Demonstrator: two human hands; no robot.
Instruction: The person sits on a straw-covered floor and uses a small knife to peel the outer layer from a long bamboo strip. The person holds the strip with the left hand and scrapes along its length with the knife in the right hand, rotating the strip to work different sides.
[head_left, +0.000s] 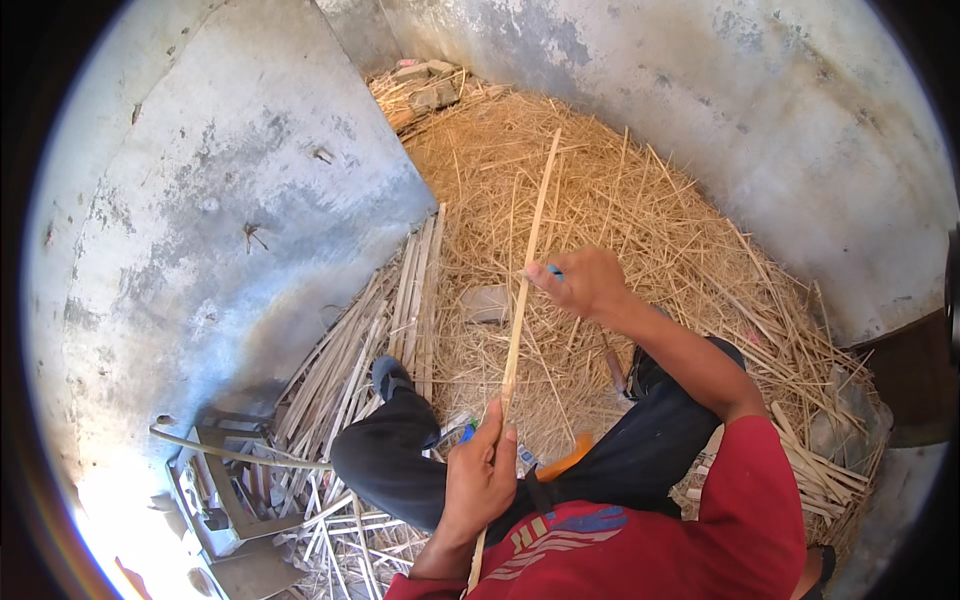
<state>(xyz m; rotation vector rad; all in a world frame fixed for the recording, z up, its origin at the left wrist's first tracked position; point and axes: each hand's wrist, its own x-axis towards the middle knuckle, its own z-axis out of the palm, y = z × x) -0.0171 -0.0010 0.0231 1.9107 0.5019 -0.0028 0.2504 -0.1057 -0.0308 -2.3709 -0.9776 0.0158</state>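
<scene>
A long, narrow, pale strip of wood or split bamboo (530, 235) runs up and away from my lap, slightly tilted to the right. My left hand (480, 475) is closed around its lower part, the thumb along one side. Farther up, my right hand (585, 283) is closed, its thumb tip at the strip's right edge. A bit of a small blue thing (555, 272) shows between the right fingers; most of it is hidden, so its kind cannot be told. The strip's near end passes below my left hand toward my red shirt.
Straw-like shavings (600, 190) cover the floor ahead. Long strips (415, 290) lie piled beside my left foot. A brick-like block (487, 304) sits among shavings. A wooden-handled tool (614, 371) lies near my right foot. An orange object (565, 458) is between my legs. Walls (240, 180) stand close.
</scene>
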